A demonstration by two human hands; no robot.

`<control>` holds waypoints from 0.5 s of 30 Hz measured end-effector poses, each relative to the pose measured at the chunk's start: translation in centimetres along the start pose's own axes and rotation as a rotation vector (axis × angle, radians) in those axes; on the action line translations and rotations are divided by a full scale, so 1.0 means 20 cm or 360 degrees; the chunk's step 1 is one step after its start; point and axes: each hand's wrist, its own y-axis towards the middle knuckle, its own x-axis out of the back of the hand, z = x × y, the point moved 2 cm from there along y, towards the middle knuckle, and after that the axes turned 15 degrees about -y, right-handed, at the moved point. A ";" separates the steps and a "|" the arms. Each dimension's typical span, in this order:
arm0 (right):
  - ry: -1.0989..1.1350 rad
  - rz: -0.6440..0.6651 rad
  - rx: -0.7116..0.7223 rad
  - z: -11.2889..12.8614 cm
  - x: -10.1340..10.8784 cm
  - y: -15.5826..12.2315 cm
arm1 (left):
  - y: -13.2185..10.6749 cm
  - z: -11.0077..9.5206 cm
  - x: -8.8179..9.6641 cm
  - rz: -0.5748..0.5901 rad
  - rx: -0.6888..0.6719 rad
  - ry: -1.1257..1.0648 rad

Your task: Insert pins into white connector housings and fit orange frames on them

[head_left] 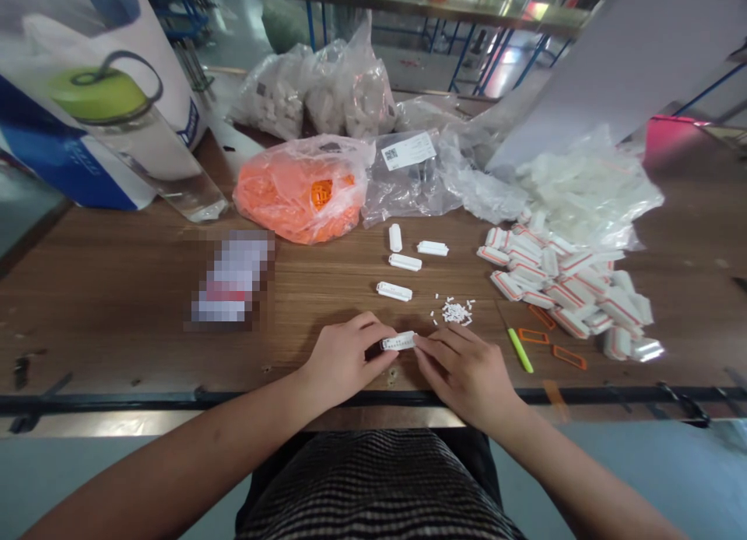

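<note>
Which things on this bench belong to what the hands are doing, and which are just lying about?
Part of the work: left hand, right hand, the white plastic strip they hold, the tiny white pins, the white plastic housings.

Probably just lying about: the bag of orange parts, the yellow-green pick, the bottle-printed carton.

Bright, even indoor light casts soft shadows beneath the left hand (345, 359). Glare streaks the far metal shelf (525, 11); wide-angle distortion bends the edges; a pixelated patch (232, 277) blurs one spot.

A factory floor: wooden workbench (117, 306), bagged plastic parts (297, 190), blue metal racks (464, 57).
</note>
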 end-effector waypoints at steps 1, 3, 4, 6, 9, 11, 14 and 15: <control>-0.0073 0.0013 0.0035 0.01 0.00 0.00 | 0.00 0.00 0.00 -0.0004 0.0007 -0.0010; -0.0116 0.0036 0.0064 0.02 0.01 0.00 | 0.00 0.01 0.00 -0.0012 0.0009 -0.0024; -0.0068 0.0055 0.0037 0.00 0.01 0.01 | 0.00 0.01 0.00 -0.0016 0.0007 -0.0023; 0.0088 0.0088 -0.0121 -0.07 0.03 0.03 | 0.00 0.01 0.00 -0.0021 0.0000 -0.0011; 0.0069 0.0207 -0.0547 -0.29 0.05 0.05 | 0.00 0.02 0.00 -0.0027 -0.0015 0.0007; -0.0135 0.0465 -0.0816 -0.43 0.06 0.06 | 0.01 0.02 0.00 -0.0033 -0.0032 0.0018; -0.0171 0.0718 -0.1022 -0.56 0.04 0.06 | 0.01 0.02 0.00 -0.0034 -0.0052 0.0028; -0.0161 0.0747 -0.1042 -0.57 0.03 0.06 | 0.01 0.02 0.00 -0.0033 -0.0052 0.0030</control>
